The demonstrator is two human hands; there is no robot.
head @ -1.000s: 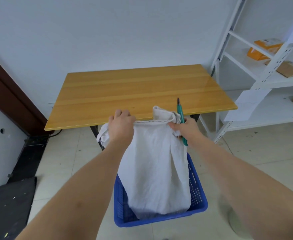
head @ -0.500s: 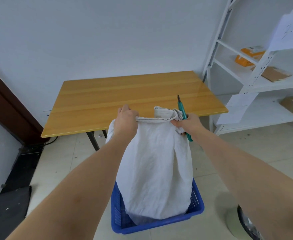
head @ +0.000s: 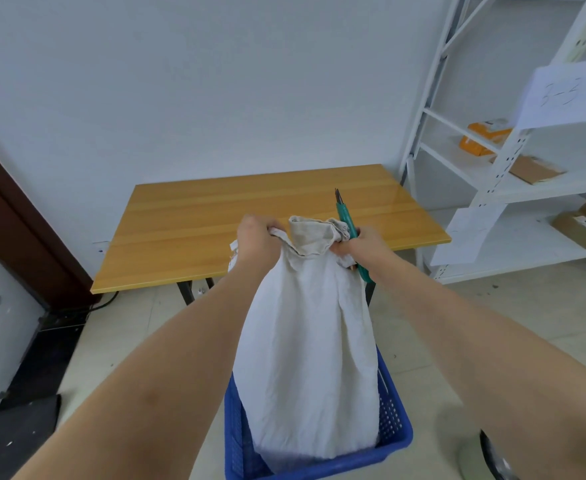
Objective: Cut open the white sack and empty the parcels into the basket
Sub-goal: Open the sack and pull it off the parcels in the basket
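Over blue basket [head: 393,433], near centre: white sack [head: 310,344] hanging upright, bottom end down inside. Left hand [head: 258,242] gripping bunched top edge, fingers curled. Right hand [head: 366,242] pinching opposite corner plus green cutter [head: 348,225] (blade pointing far). Wooden table [head: 215,230] just beyond; shelving [head: 499,174] right.
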